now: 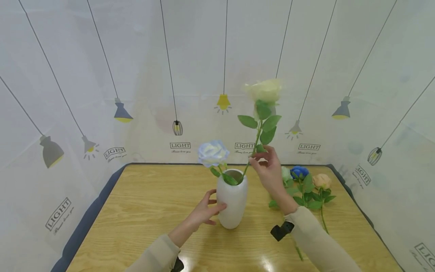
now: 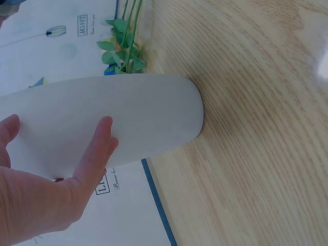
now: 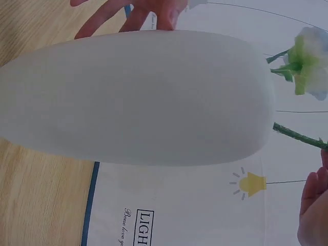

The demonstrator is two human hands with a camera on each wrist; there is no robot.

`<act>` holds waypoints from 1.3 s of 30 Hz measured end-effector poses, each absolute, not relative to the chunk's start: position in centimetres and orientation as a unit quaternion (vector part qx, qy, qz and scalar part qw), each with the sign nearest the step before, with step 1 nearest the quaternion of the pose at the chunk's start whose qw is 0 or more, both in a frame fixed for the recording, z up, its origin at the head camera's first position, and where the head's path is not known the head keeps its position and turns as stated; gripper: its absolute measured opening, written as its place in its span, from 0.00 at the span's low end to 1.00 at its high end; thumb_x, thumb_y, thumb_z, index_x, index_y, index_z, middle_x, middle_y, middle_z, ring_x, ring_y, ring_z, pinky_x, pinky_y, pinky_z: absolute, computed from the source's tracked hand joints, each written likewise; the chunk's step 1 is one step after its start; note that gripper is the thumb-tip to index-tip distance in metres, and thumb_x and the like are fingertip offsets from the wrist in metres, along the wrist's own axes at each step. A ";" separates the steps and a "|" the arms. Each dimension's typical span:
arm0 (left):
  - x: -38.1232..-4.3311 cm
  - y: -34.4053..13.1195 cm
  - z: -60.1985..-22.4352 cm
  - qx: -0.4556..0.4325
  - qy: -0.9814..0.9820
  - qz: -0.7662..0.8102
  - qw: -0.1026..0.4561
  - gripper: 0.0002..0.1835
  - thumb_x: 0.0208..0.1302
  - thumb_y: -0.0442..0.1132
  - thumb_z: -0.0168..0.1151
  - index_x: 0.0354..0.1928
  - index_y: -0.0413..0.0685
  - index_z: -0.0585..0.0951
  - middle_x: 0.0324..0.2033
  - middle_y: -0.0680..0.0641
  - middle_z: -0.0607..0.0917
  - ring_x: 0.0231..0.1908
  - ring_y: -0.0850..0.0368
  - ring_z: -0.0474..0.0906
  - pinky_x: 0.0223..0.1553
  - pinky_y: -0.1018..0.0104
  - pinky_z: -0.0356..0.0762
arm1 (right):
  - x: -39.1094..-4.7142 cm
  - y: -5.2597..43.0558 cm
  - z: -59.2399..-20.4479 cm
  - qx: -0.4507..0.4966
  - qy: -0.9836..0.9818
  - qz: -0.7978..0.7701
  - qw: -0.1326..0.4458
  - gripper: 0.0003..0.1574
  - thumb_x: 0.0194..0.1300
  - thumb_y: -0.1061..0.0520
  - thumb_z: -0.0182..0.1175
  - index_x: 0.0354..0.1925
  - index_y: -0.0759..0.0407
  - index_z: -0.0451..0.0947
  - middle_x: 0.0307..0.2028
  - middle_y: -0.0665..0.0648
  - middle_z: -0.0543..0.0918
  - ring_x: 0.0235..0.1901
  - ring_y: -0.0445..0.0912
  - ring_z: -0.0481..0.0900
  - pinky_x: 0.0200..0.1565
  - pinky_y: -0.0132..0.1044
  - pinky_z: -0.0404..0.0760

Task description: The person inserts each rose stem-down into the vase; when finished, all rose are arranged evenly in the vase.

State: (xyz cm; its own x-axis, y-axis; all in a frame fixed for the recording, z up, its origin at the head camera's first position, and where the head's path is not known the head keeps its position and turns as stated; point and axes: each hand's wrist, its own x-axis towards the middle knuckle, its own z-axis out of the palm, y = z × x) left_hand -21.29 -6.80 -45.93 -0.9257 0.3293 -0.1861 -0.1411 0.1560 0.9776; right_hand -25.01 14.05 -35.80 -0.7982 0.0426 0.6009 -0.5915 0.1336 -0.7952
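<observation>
A tall white vase (image 1: 232, 204) stands upright on the wooden table. My left hand (image 1: 203, 211) holds its left side, with the thumb across the front; the left wrist view shows the fingers (image 2: 97, 146) against the wall of the vase. In my right hand (image 1: 268, 170) a cream-white rose (image 1: 265, 92) is pinched by its green stem, above and right of the vase. The lower end of that stem reaches into the vase's mouth. A pale blue-edged white rose (image 1: 213, 153) stands in the vase, leaning left. The stem ends inside are hidden.
Beyond my right forearm, a blue rose (image 1: 300, 172), a peach rose (image 1: 321, 181) and a pale green flower (image 1: 286, 174) lie on the table (image 1: 146, 211). A white backdrop (image 1: 149, 113) printed with lamps surrounds the table's back and sides.
</observation>
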 end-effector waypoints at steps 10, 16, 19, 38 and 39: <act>-21.3 -6.7 -45.8 0.058 0.740 0.644 0.185 0.43 0.54 0.52 0.62 0.65 0.45 0.50 0.55 0.31 0.61 0.47 0.34 0.67 0.30 0.52 0.77 | -24.2 13.1 -37.2 0.229 -0.800 0.513 0.211 0.22 0.54 0.66 0.61 0.47 0.66 0.67 0.31 0.58 0.80 0.32 0.50 0.74 0.34 0.43 0.66; -21.3 -6.8 -45.8 0.061 0.739 0.645 0.186 0.43 0.54 0.52 0.61 0.65 0.44 0.50 0.55 0.31 0.60 0.47 0.34 0.67 0.30 0.52 0.76 | -25.2 13.4 -39.6 0.237 -0.821 0.480 0.199 0.23 0.53 0.61 0.64 0.47 0.62 0.69 0.35 0.55 0.79 0.36 0.49 0.76 0.40 0.46 0.68; -21.3 -6.8 -45.9 0.062 0.736 0.647 0.187 0.43 0.54 0.51 0.61 0.65 0.44 0.50 0.55 0.31 0.60 0.47 0.34 0.67 0.30 0.52 0.76 | -25.3 13.3 -40.1 0.245 -0.820 0.473 0.206 0.20 0.51 0.63 0.64 0.44 0.63 0.71 0.38 0.56 0.77 0.38 0.48 0.74 0.41 0.48 0.69; -21.3 -6.8 -45.8 0.059 0.735 0.648 0.191 0.44 0.54 0.52 0.61 0.65 0.45 0.49 0.56 0.31 0.60 0.48 0.33 0.66 0.31 0.50 0.76 | -24.8 13.8 -40.8 0.254 -0.806 0.500 0.190 0.03 0.56 0.61 0.61 0.31 0.57 0.81 0.32 0.51 0.79 0.36 0.48 0.67 0.38 0.45 0.67; -21.3 -6.8 -45.8 0.058 0.736 0.647 0.190 0.44 0.54 0.52 0.61 0.65 0.45 0.49 0.56 0.31 0.60 0.48 0.33 0.66 0.31 0.51 0.76 | -24.8 13.8 -40.7 0.250 -0.802 0.507 0.190 0.03 0.56 0.61 0.61 0.31 0.58 0.81 0.33 0.52 0.79 0.37 0.48 0.67 0.39 0.45 0.67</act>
